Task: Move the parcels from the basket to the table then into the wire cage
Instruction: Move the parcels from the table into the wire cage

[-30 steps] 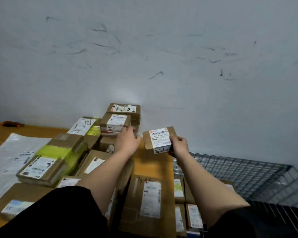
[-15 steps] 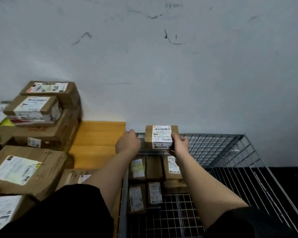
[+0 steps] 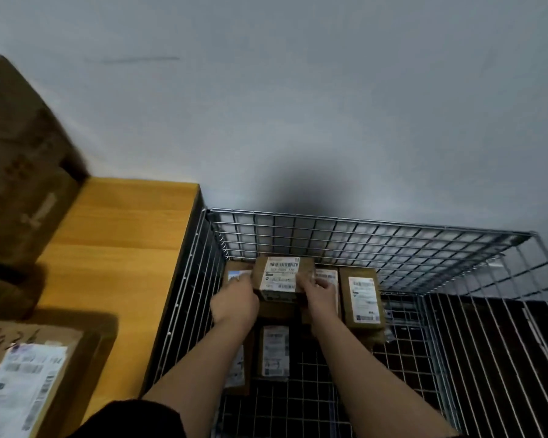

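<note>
I see a brown cardboard parcel [image 3: 282, 279] with a white, black-barcoded label, a silver wire cage [image 3: 393, 245] gridded in squares, a honey-yellow wooden table [image 3: 121, 248], my black sleeve [image 3: 133, 418], and a grey wall [image 3: 298, 105].

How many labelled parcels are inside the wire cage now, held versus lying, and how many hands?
Held parcel: 1
Lying parcels with a label showing: 5
Hands: 2, left hand and right hand, both on the held parcel
Total: 8
</note>
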Demonstrator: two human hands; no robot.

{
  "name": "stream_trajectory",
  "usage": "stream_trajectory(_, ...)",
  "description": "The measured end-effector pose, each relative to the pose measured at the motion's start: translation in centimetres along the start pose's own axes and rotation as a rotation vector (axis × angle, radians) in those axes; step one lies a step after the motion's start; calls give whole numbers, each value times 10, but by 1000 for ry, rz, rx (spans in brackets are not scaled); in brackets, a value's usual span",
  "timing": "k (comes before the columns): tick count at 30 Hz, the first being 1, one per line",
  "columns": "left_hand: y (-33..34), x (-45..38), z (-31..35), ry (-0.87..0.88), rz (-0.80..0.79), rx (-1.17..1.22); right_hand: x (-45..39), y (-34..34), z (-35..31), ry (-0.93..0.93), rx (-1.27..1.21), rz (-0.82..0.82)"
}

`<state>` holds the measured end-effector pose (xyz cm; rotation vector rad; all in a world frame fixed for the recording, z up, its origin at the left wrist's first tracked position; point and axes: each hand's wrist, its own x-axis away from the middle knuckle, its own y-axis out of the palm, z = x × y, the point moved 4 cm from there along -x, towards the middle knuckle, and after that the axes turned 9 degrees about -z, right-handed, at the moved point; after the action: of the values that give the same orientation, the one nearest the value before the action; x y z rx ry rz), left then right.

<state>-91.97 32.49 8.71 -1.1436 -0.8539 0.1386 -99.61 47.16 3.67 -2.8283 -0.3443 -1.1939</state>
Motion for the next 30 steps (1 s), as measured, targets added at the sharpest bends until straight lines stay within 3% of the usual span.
stream_trajectory(10,96,-86,-38,-118,2,-138,-117,35,73,42,9,0)
stream_trajectory(21,102,-137,-47,-55,45,-65,-190,85,100,75,36,-37)
stream_trajectory(30,108,-147,-56,-58,-21,-73,-200,90,94,82,182,-90)
